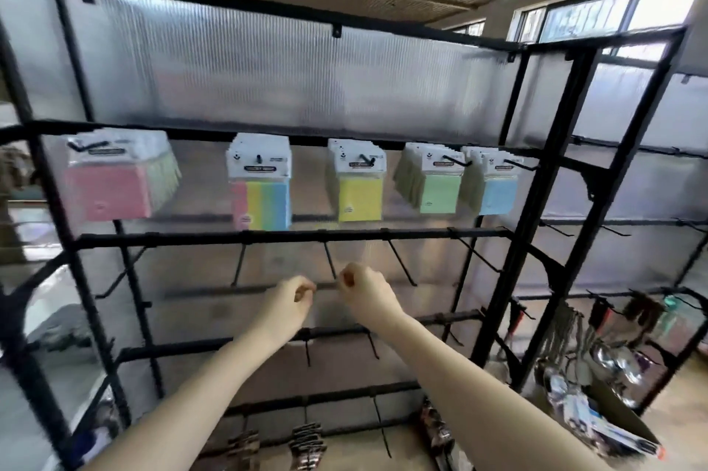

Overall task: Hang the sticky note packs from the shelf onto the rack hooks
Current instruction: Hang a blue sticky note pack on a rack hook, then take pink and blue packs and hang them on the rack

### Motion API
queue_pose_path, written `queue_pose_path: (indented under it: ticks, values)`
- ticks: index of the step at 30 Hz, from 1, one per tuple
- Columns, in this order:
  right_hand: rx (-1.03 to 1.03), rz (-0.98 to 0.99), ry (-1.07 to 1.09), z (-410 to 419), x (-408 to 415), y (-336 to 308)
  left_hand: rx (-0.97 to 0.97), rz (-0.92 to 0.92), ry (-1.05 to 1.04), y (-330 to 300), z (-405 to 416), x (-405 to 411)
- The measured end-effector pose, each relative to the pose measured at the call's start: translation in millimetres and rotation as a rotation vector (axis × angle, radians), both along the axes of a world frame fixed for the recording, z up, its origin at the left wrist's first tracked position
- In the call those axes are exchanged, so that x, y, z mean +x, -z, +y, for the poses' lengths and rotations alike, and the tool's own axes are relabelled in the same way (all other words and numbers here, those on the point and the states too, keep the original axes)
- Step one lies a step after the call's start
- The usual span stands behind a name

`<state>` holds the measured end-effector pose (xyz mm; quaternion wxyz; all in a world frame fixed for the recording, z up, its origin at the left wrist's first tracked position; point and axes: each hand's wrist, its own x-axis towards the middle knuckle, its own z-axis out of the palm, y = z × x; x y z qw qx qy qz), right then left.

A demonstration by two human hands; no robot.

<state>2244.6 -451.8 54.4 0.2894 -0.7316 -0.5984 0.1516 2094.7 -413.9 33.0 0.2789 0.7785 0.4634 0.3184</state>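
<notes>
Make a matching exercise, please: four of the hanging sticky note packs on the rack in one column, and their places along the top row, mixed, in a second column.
Column 1:
1. pink packs
2. striped packs
3. yellow packs
4. blue packs

Column 2:
A. middle of the row
B. far left end
C. far right end
D. second from the left

Pairs: 1-B, 2-D, 3-A, 4-C
</notes>
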Motion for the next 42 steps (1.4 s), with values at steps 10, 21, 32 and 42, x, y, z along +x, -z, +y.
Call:
queue_pose_path:
  ticks: [10,21,32,42]
  values:
    - [-0.003,-0.04,-0.43,7.1,-208.3,11.7,-0.022,0.033,-0.427,21.2,-42.3,-226.5]
    - [-0.004,0.016,-0.81,51.6,-412.4,22.0,-0.104,0.084,-0.819,50.6,-50.9,-414.0]
    - [-0.049,0.077,-0.883,161.1,-601.9,44.2,-0.163,0.258,-0.949,55.9,20.9,-593.6]
    - [-0.107,-0.007,-0.96,228.2,-730.4,68.1,-0.156,0.286,-1.007,47.9,78.1,-711.5]
